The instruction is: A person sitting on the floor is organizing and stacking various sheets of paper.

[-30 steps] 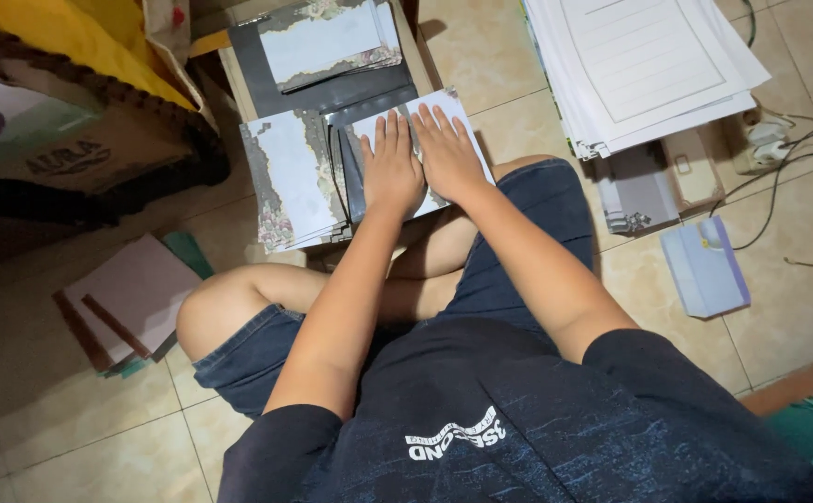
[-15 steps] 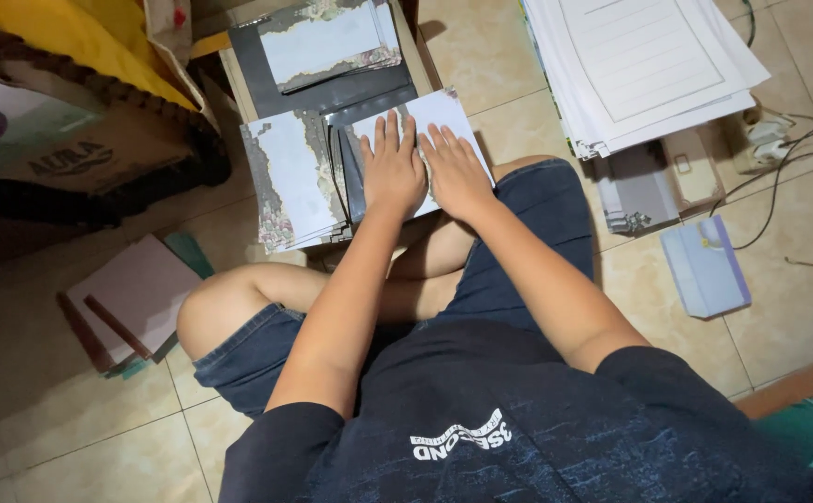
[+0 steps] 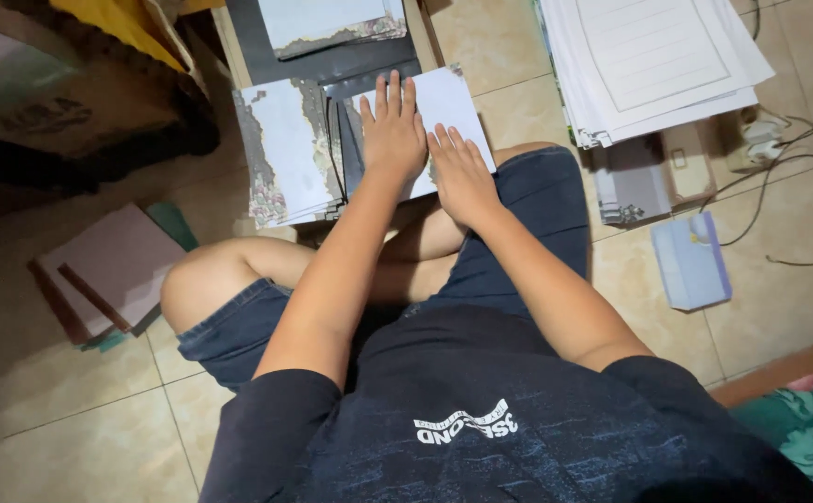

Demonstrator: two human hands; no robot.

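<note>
Both hands lie flat, fingers spread, left hand (image 3: pixel 392 130) and right hand (image 3: pixel 462 172) pinning the white folded paper sheet (image 3: pixel 448 102) against the dark board (image 3: pixel 332 70).

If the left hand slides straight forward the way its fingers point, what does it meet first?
Probably the dark grey board beyond the white sheet under the left hand, then the pale card with ragged edges on it; depth is unclear.
</note>
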